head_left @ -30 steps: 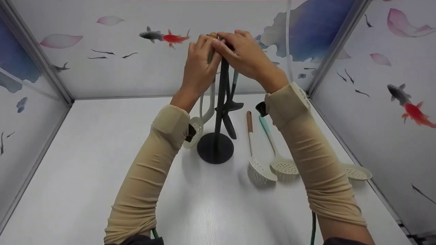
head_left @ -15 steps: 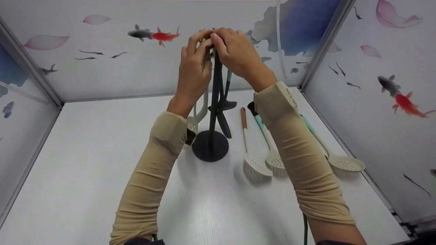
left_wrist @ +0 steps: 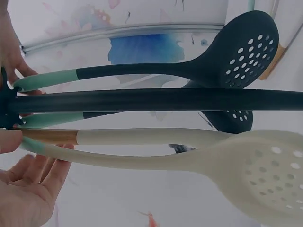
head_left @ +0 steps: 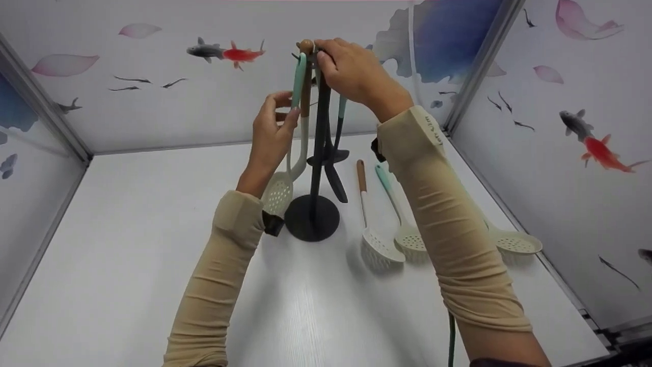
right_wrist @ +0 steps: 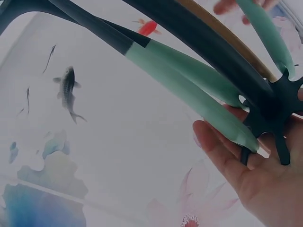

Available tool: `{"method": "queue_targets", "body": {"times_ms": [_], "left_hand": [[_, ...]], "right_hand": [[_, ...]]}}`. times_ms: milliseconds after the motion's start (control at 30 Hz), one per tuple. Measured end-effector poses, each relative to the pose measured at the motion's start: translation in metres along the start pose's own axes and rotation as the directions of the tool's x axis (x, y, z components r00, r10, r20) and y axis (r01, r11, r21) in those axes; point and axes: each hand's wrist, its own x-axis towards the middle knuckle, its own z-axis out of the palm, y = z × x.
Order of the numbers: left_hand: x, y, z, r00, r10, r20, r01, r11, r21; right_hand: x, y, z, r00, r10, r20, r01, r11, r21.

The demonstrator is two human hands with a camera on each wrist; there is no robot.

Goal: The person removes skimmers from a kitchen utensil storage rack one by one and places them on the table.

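Observation:
A black utensil stand (head_left: 318,153) rises from a round base, with a crown of hooks (right_wrist: 277,111) on top. My right hand (head_left: 359,74) holds that crown, its thumb and fingers about the hooks. Beside the pole hangs a cream skimmer (left_wrist: 279,175) by its mint-green handle (head_left: 299,79). My left hand (head_left: 270,135) is at this handle, thumb on one side and loosely extended fingers (left_wrist: 54,177) on the other; contact cannot be told. Behind it hangs a cream utensil with a brown handle (left_wrist: 52,136). Black perforated utensils (left_wrist: 251,52) with green handles hang across the pole.
On the white table (head_left: 153,229), right of the base, lie a brown-handled skimmer (head_left: 382,247) and a green-handled one (head_left: 410,239). Another skimmer (head_left: 517,242) lies by the right wall, partly behind the right sleeve. Printed panels (head_left: 153,112) enclose the table.
My left hand has come down from the top of the stand along the green handle, uncovering the handle's upper end. My right hand stays at the top. The head view has shifted slightly.

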Motion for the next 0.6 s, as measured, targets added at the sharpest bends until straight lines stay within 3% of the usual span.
{"method": "queue_targets", "body": {"times_ms": [133,300,433,600], "left_hand": [[-0.001,-0.005,-0.003,0.999,-0.034,-0.027,0.033,0.999,-0.009],[0.003,-0.003,-0.005,0.997,-0.065,-0.053,0.063,0.997,-0.038],[-0.004,0.017,-0.006,0.995,-0.083,-0.055,0.081,0.996,-0.037],[-0.013,0.039,-0.01,0.992,-0.093,-0.089,0.092,0.996,-0.013]], "right_hand": [[0.004,-0.009,-0.014,0.99,0.059,0.127,-0.06,0.998,0.005],[0.007,-0.026,-0.023,0.959,0.173,0.223,-0.172,0.985,-0.026],[0.01,-0.038,-0.021,0.947,0.24,0.214,-0.227,0.97,-0.084],[0.014,-0.037,-0.014,0.968,0.198,0.157,-0.183,0.978,-0.103]]}}
